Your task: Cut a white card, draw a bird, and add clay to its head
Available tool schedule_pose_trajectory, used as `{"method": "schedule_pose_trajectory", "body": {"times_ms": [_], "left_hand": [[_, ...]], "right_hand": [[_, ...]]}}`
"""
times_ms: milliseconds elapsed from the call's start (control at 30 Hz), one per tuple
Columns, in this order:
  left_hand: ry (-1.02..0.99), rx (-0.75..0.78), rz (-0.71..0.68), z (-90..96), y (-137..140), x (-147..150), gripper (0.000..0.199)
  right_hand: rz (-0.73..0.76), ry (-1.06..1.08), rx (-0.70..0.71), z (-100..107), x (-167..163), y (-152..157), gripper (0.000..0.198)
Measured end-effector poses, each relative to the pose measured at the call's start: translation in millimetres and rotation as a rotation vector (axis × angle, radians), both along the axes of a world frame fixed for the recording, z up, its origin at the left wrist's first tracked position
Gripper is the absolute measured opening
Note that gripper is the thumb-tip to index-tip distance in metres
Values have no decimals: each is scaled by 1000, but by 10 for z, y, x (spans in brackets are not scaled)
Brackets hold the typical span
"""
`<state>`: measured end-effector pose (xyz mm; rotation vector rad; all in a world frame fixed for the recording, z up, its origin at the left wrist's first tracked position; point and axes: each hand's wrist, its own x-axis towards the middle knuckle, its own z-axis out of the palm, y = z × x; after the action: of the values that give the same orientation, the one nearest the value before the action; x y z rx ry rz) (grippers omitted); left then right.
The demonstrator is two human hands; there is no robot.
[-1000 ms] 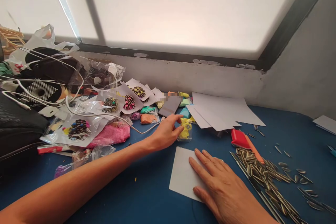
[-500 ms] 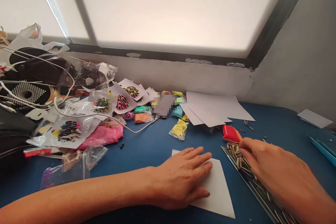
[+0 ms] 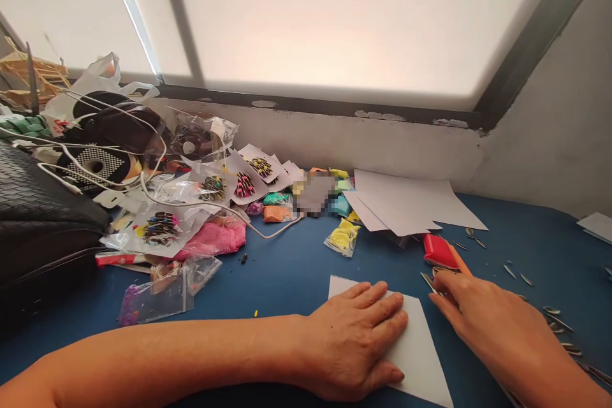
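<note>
My left hand (image 3: 363, 338) lies flat on a white sheet of paper (image 3: 425, 350), fingers stretched out and pointing right. Nothing is held in it. To its right, my right hand (image 3: 502, 331) has its thumb and fingers curled in around striped sunflower seeds (image 3: 445, 271) and the end of a thin, straight-edged strip (image 3: 427, 282). The hand covers most of both, so what exactly it grips is hidden. Just beyond its fingertips are a red packet (image 3: 438, 250) and an orange strip (image 3: 459, 259).
Loose seeds (image 3: 557, 319) are scattered at right. White sheets (image 3: 406, 201) lie at the back, beside a yellow clay packet (image 3: 342, 237). Left are seed-studded cards (image 3: 161, 227), a pink cloth (image 3: 215, 237), a white cable (image 3: 261, 231) and a black bag (image 3: 43, 217).
The view has swung left, so things sit further right. My right hand's fingers have closed in over the seeds and strip, covering more of them. My left hand stays flat on the paper.
</note>
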<state>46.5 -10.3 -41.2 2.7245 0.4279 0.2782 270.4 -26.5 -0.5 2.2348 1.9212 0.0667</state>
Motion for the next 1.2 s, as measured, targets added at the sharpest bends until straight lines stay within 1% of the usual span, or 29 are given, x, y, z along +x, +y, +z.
{"method": "schedule_pose_trajectory", "body": {"times_ms": [100,200,300,400,467,533,600,700,767,867,1033,1100,1200], "left_hand": [[-3,53,3,6,24,4,59],[-38,78,32,-20,115,8,55],[-54,118,106,-68,293,-11,54],[8,162,204,-95,474,-38,52],[46,193,251,-79,542,-30,51],[63,224,235,-31,561,16,49],[72,243,179,39,550,94,47],[111,260,150,131,528,211,43],[95,261,145,145,518,247,43],[46,233,134,67,497,231,47],[-42,207,135,-137,476,180,53],[-51,195,135,-157,484,181,51],[-44,192,128,-124,495,188,46]], "right_hand": [[8,-12,32,-52,79,40,23],[35,-15,87,-94,137,59,25],[83,-4,153,-116,152,60,29],[134,3,216,-135,149,72,35],[165,-12,256,-161,148,98,35],[201,-39,289,-197,144,142,31],[241,-72,318,-236,135,200,27],[289,-127,356,-295,113,309,26],[314,-161,372,-336,108,385,27],[340,-193,381,-407,128,480,36],[355,-182,396,-482,193,539,36],[366,-163,396,-477,198,532,36],[361,-139,386,-449,173,521,35]]}}
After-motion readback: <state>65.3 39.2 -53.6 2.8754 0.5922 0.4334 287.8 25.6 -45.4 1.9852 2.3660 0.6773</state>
